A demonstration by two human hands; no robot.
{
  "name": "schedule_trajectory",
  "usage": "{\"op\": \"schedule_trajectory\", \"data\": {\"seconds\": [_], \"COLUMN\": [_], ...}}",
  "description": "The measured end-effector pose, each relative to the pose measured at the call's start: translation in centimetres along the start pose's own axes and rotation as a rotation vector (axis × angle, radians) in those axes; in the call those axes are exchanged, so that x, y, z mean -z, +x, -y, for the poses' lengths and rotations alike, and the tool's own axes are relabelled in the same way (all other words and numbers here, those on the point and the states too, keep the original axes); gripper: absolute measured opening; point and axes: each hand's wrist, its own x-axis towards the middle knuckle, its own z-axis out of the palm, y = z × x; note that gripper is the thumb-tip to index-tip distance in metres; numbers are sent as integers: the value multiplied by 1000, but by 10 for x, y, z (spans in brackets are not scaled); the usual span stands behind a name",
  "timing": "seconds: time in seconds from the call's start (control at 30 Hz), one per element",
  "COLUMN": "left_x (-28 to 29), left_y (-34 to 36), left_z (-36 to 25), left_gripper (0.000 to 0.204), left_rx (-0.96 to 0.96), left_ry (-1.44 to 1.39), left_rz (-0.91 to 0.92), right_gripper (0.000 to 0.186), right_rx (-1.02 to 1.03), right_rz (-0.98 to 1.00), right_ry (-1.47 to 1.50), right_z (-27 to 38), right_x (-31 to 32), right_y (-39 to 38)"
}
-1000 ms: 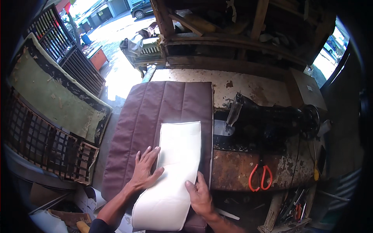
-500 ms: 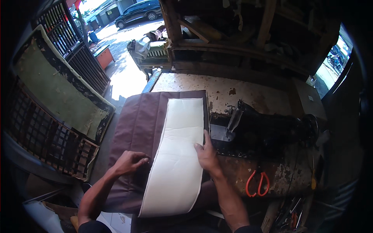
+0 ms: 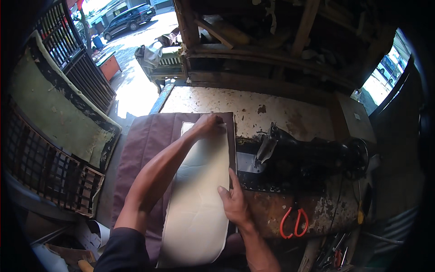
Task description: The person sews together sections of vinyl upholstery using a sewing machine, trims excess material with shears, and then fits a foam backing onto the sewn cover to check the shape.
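Observation:
A long cream padded panel (image 3: 195,217) with a stitched edge lies over a dark maroon quilted cover (image 3: 142,149). My left hand (image 3: 210,125) reaches across to the panel's far right corner, its fingers curled together at the edge; the fingertips are partly hidden. At the panel's right edge rests my right hand (image 3: 235,204), thumb on the cream surface and index finger stretched along the border, the two apart. Just right of the cover stands a black sewing machine (image 3: 308,154), its needle end towards the panel.
Orange-handled scissors (image 3: 294,223) lie on the worn table (image 3: 267,204) near its front edge. A wooden shelf frame (image 3: 253,56) rises behind. At left lean an old green-grey padded frame (image 3: 50,99) and a dark slatted frame (image 3: 50,163). Tools (image 3: 337,254) hang low at right.
My left hand has moved from beside the panel's left edge up to its far right corner. My right hand stays at the right edge. The whole view has shifted slightly.

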Motion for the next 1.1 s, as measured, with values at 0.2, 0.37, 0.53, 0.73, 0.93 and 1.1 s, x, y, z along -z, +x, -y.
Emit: {"op": "schedule_trajectory", "data": {"seconds": [0.2,0.37,0.53,0.73,0.93,1.1], "left_x": [17,-7,-11,-9,-22,-43], "left_y": [38,61,66,62,57,46], "left_z": [-8,-9,-10,-25,-6,-21], "left_gripper": [38,33,32,34,29,29], "left_rx": [150,340,463,398,294,213], "left_ry": [-173,-38,-60,-55,-29,73], "left_rz": [-162,-170,-168,-176,-252,-427], "right_gripper": [88,60,56,48,49,45], "right_rx": [77,140,32,62,189,33], "right_rz": [107,8,-53,-147,-128,-120], "right_ry": [438,234,646,240,-199,-228], "right_z": [29,21,34,23,42,50], "right_x": [-8,4,3,0,-9,-3], "right_y": [-20,-24,-35,-39,-27,-29]}}
